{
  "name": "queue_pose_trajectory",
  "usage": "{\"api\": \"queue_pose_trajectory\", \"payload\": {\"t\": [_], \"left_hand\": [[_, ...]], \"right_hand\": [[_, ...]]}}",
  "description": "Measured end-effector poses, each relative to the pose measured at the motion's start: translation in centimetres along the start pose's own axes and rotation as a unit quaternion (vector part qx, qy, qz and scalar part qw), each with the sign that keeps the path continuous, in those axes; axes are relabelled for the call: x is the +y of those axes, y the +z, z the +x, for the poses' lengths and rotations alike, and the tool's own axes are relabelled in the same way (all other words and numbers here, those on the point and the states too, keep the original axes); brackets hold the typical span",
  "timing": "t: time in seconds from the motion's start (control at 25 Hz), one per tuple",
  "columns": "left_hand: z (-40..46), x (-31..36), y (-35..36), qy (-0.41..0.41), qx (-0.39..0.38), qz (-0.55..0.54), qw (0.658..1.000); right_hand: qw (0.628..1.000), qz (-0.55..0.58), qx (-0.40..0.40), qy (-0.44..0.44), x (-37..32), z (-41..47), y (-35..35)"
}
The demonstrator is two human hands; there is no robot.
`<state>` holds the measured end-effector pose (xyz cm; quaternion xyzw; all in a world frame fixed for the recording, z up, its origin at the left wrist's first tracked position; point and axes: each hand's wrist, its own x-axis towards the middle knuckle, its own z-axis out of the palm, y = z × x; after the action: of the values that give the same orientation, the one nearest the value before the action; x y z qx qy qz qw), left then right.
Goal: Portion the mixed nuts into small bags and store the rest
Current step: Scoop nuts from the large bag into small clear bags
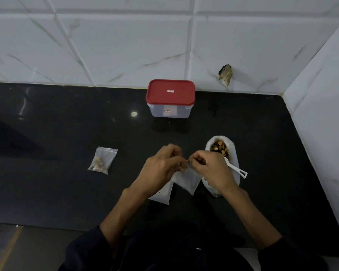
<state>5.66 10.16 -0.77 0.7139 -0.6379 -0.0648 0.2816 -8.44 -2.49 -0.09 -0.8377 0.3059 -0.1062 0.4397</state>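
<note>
The fingers (181, 166) of our left hand (160, 169) and those of our right hand (211, 169) are curled and pinch the top edge of an empty small bag (186, 179); the two sets of fingertips nearly meet over the bag's mouth. The bag hangs below the fingers, its lower corner pointing toward us. Whether its mouth is parted or sealed we cannot tell.

We take the red-lidded container (170, 98) as our landmark. It stands closed at the back of the black countertop (47, 192), against the tiled wall (106, 45).

- The held bag is in front of the container, nearer to us.
- A second flat clear bag (161, 195) lies on the countertop beneath our left wrist, in front of the container, partly under the held bag.
- The large bag of mixed nuts (219, 148) stands open in front of the container and to its right, just beside our right hand. A white scoop (237, 170) rests in it, handle projecting to the right.
- A filled small bag (102, 160) lies in front of the container and to its left, well apart from both hands.
</note>
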Motion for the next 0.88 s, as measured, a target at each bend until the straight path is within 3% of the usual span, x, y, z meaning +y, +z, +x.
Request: {"api": "queue_pose_trajectory", "payload": {"t": [0.24, 0.48, 0.6, 0.72, 0.88], "left_hand": [[0.6, 0.7, -0.1, -0.023, -0.028, 0.029, 0.999], [1.2, 0.2, 0.2, -0.009, 0.001, 0.100, 0.995], [1.0, 0.2, -0.1, 0.003, -0.062, 0.058, 0.996], [0.8, 0.6, -0.6, 0.002, -0.116, -0.014, 0.993], [1.0, 1.2, -1.0, -0.060, -0.053, -0.080, 0.994]], "right_hand": [[0.998, 0.039, 0.042, -0.020, -0.4, 0.0, -0.2], [0.999, 0.023, -0.029, -0.003, -0.7, -0.2, -0.7], [0.996, -0.082, 0.014, -0.031, -0.1, -0.1, -0.5], [0.995, -0.079, 0.060, -0.014, 0.1, -0.4, 0.0], [0.996, 0.027, 0.081, 0.037, -0.2, -0.8, 0.4]]}}
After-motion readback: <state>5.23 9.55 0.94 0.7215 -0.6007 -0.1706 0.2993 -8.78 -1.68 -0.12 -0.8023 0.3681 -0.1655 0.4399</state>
